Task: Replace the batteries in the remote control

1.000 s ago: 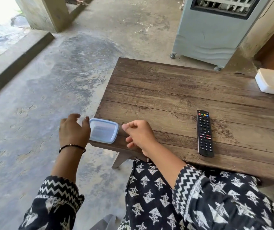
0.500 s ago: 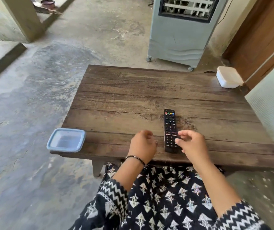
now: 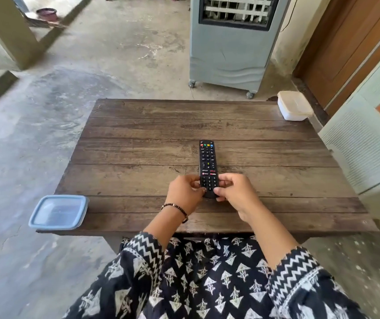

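A black remote control [image 3: 207,162] lies button side up on the wooden table [image 3: 138,146], pointing away from me. My left hand [image 3: 184,195] grips its near end from the left side. My right hand [image 3: 235,192] pinches the same end from the right, thumb and fingers curled round the edge. The near tip of the remote is partly hidden between my fingers. No batteries are visible.
A blue-rimmed clear plastic container [image 3: 59,211] sits at the table's near left corner. A white lidded box [image 3: 293,108] stands at the far right corner. A grey air cooler [image 3: 230,40] on wheels stands behind the table. A wooden door [image 3: 345,49] is at the right.
Both hands left the blue container, moved right to the remote and closed on its near end from either side. The camera view shifted right.
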A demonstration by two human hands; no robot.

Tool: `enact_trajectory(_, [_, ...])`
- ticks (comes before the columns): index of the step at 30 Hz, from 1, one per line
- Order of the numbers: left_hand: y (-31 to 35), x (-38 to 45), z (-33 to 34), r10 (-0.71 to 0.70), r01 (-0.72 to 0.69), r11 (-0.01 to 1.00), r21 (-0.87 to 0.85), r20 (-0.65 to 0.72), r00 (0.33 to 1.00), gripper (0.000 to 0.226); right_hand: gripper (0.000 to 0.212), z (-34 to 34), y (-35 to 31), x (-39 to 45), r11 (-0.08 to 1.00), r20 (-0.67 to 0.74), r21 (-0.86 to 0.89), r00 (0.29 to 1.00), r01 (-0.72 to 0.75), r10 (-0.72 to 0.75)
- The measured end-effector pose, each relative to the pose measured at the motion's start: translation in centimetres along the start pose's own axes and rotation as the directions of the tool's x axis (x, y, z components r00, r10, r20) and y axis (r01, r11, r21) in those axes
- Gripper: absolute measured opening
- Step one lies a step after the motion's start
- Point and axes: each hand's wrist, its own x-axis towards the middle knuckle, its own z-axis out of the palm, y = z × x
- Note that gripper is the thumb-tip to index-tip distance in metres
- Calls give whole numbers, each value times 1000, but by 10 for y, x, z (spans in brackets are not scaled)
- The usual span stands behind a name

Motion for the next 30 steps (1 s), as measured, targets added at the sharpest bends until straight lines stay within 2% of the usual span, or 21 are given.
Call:
enact_trajectory(7, [3,44,-17,-26,26,1000,9,-23,999,29,31,14,-21,48,999,29,-29,999,-14,15])
enact_trajectory(15, [0,77,-13,-76,76,997,-15,-10,997,24,37,19,-21,82,997,-11,-46,998,-57,56])
enact_trajectory(22, [-8,85,-7,-76,76,997,-22,-16,997,26,49,20,-16,92,995,-33,-74,997,-73,70])
enact_trajectory(30, [-7,76,-7,-79,81,995,53,-31,996,35,43,18,-17,84,985,-28,-146,996,-90,87])
